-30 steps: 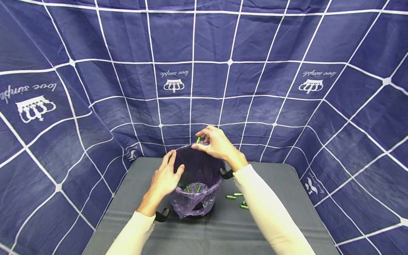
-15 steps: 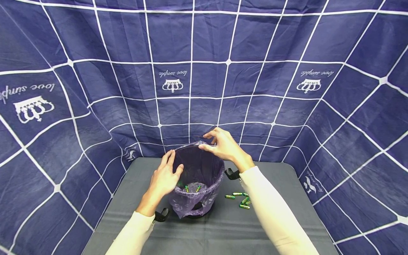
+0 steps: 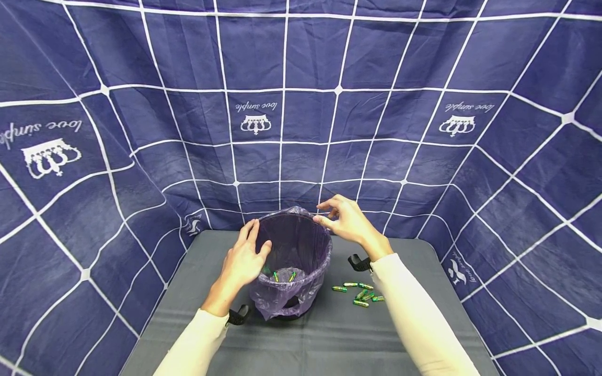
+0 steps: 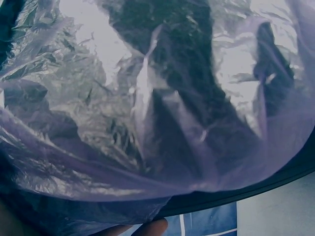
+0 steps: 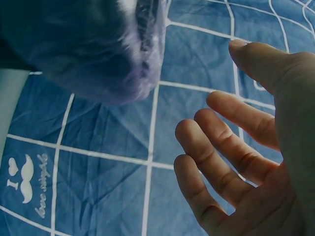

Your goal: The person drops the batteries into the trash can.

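Observation:
A dark bin (image 3: pixel 301 309) lined with a thin purple plastic bag (image 3: pixel 310 287) stands on the grey table. Through its mouth two green-and-gold batteries (image 3: pixel 292 277) show at the bottom. My left hand (image 3: pixel 242 261) rests at the bin's left rim, its fingers fairly straight and the thumb held apart; in the left wrist view, fingertips (image 4: pixel 152 227) peek out past the edge. To the right of the rim my right hand (image 3: pixel 345 219) hovers with nothing in it. The right wrist view shows its fingers (image 5: pixel 221 137) relaxed and spread from the thumb, beside the bag.
Several green-and-gold batteries (image 3: pixel 361 295) lie loose on the grey table (image 3: pixel 329 344), right of the bin and near the right forearm. A blue curtain (image 3: pixel 305 120) with white grid lines encloses the back and both sides.
My right hand held a battery over the bin's far rim, let go of it, and has moved right, away from the rim. The left hand has stayed in place.

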A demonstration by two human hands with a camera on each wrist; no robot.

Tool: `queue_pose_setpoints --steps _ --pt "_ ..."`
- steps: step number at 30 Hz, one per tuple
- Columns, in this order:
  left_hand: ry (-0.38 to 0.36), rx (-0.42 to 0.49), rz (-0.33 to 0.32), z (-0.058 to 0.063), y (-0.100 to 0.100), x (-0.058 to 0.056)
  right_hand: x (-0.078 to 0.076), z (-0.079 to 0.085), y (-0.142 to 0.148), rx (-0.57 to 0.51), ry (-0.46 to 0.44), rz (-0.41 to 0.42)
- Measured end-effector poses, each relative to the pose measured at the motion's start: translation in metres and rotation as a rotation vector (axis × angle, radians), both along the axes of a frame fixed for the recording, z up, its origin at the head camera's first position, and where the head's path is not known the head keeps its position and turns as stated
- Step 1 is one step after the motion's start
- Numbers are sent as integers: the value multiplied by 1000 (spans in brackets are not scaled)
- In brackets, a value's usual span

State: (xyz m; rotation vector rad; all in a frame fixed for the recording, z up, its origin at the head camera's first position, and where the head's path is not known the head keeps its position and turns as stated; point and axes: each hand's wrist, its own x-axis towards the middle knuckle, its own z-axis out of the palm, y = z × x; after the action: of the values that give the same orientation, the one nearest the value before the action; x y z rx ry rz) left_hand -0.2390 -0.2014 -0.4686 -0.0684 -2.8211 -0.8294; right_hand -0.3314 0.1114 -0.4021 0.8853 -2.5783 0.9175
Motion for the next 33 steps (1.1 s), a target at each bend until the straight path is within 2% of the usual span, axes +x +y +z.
queue_pose_setpoints --steps 12,33 --pt "2 -1 -7 1 0 -2 1 -26 28 12 -53 -38" --pt "8 2 -3 -1 1 -1 15 -110 94 22 -183 -116"
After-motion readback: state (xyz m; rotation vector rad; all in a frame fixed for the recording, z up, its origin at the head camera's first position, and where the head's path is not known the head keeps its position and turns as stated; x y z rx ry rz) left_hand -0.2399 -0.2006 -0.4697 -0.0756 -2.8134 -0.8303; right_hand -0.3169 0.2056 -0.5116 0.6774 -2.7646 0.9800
